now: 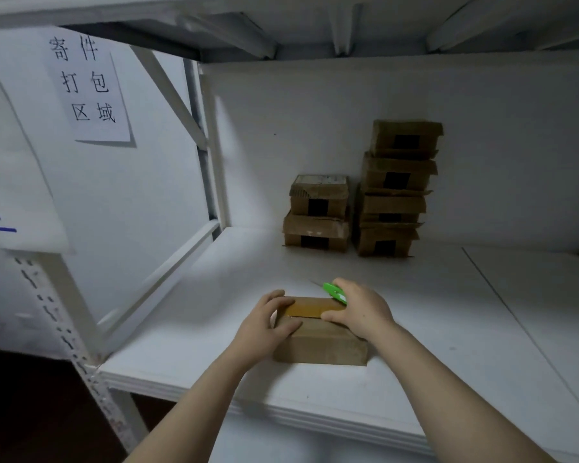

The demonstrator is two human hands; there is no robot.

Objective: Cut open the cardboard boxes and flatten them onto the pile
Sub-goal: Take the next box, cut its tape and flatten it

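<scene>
Green cutter [333, 290] mostly hidden in right hand [360, 310]; blade blurred. Box [321, 344] left end hidden under left hand [264, 324].

A cardboard box [321, 342] sits on the shelf [465, 329] at lower centre of the frame. The left hand [268, 324] grips its left end; the right hand [361, 310] rests on its right end, holding a box cutter [333, 290] over the far edge. Behind, against the back wall, stand two stacks, just apart: the shorter stack [318, 215] left, the taller stack [398, 188] right. A paper sign [89, 85] hangs at upper left.
</scene>
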